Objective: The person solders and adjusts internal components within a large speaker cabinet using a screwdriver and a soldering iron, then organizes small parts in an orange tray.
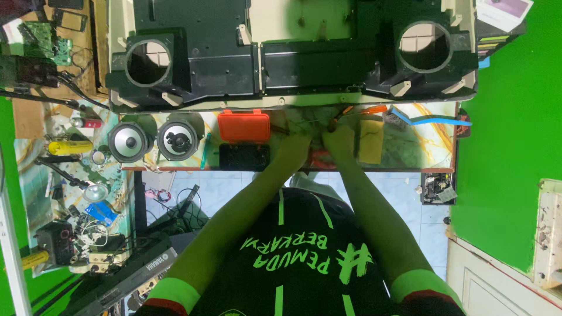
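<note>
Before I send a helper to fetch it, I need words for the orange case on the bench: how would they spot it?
Start at the long black speaker housing with two round holes lying across the workbench. Just below its middle, at the bench's near edge, lies the orange case, left of the person's left hand. It is the only bright orange box; the black case sits beneath it and two loose round speakers lie to its left.

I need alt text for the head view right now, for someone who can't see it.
Both hands, left hand and right hand, reach together at the workbench edge, beside an orange case and a yellow sponge. Beyond them lies a large black speaker housing; two loose speakers sit to the left.
</note>
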